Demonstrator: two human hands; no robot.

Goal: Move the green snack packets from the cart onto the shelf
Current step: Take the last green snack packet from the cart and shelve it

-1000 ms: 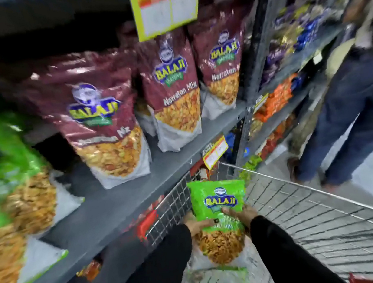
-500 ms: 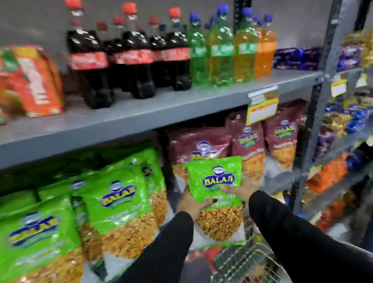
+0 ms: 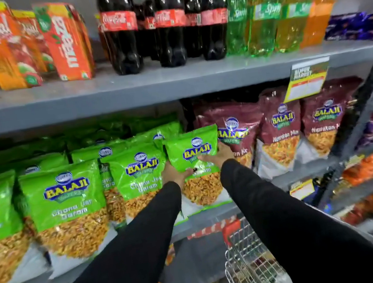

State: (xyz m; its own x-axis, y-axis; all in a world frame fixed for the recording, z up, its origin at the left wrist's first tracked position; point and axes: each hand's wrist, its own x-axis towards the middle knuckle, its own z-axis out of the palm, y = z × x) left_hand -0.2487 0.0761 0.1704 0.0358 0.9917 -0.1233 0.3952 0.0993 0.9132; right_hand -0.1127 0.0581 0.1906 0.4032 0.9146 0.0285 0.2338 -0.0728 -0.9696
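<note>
Green Balaji snack packet (image 3: 194, 164), clasped upright by left hand (image 3: 175, 173) and right hand (image 3: 217, 155) at the green row's right end on the middle shelf (image 3: 291, 175): seat its base flat before releasing.

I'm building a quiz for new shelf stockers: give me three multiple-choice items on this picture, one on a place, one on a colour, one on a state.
1. Where is the held green snack packet?
A. In the cart
B. At the middle shelf, between the green row and the maroon packets
C. On the top shelf

2. What colour are the caps on the cola bottles?
A. Red
B. Blue
C. White

3. How is the packet held?
A. One hand only
B. Both hands
C. Released, untouched

Answers:
1 B: it sits level with the middle shelf, maroon packets to its right.
2 A: red caps top the dark bottles.
3 B: the left hand and right hand have it in their grip.
</note>
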